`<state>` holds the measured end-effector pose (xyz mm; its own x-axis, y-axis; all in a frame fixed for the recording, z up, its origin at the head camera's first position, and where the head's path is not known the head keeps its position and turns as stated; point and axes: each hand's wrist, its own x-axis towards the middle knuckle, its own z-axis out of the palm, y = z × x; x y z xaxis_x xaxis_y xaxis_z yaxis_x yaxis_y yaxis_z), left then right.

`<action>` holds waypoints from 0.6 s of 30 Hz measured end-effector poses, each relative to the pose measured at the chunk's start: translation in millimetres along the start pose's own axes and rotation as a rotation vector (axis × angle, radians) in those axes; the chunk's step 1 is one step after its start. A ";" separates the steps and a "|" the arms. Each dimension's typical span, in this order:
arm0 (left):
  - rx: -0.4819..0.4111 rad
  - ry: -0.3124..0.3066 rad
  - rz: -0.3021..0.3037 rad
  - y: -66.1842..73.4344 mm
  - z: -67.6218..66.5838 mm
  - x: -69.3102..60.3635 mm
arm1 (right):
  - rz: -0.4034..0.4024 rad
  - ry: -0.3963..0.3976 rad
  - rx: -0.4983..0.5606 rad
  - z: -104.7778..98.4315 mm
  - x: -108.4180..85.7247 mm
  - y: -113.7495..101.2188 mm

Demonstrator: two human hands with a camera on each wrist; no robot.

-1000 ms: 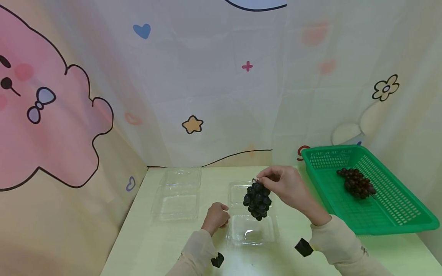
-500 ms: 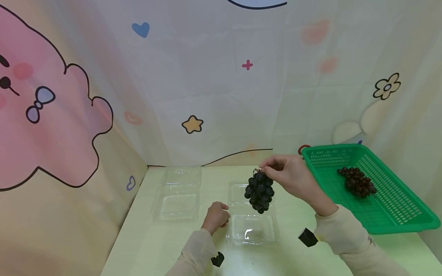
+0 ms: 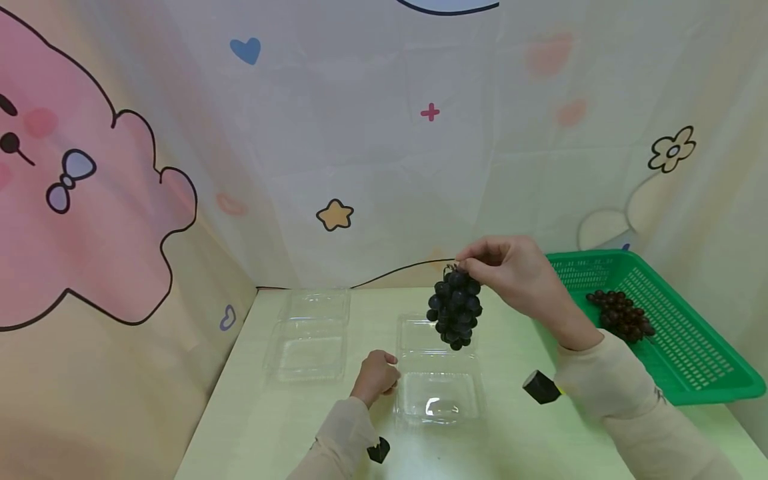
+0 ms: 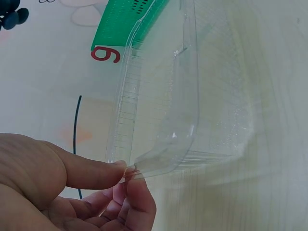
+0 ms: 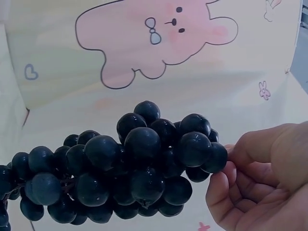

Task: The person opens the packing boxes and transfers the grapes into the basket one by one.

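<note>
A bunch of dark grapes hangs in the air above the far part of an open clear plastic box. At its top, my right hand pinches the stem end between thumb and fingers. The right wrist view shows the grapes filling the middle, beside the right hand's curled fingers. My left hand is at the box's left side. In the left wrist view, its thumb and fingers pinch the corner of the clear box's rim.
A second open clear box lies on the table to the left. The green basket at the right holds a bunch of reddish-brown grapes. Behind the table hangs a printed curtain.
My right hand has lifted the dark grapes higher, slightly to the right and away from the box. The left hand stays in place at the box's edge.
</note>
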<state>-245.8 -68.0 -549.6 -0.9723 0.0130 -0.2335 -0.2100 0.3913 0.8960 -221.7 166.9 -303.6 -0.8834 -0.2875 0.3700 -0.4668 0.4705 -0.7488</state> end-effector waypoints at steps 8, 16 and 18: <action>-0.002 -0.003 -0.003 -1.4 0.3 0.0 | -0.021 0.039 -0.017 -11.2 6.8 -14.4; 0.005 0.000 0.002 -1.8 0.4 0.0 | -0.044 0.060 -0.014 -20.4 10.7 -23.2; 0.003 0.000 0.002 -1.9 0.6 0.1 | -0.045 0.063 -0.017 -21.5 10.7 -23.6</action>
<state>-245.4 -68.2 -551.6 -0.9728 0.0142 -0.2314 -0.2072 0.3944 0.8953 -221.0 170.7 -270.2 -0.8622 -0.2558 0.4371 -0.5060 0.4724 -0.7216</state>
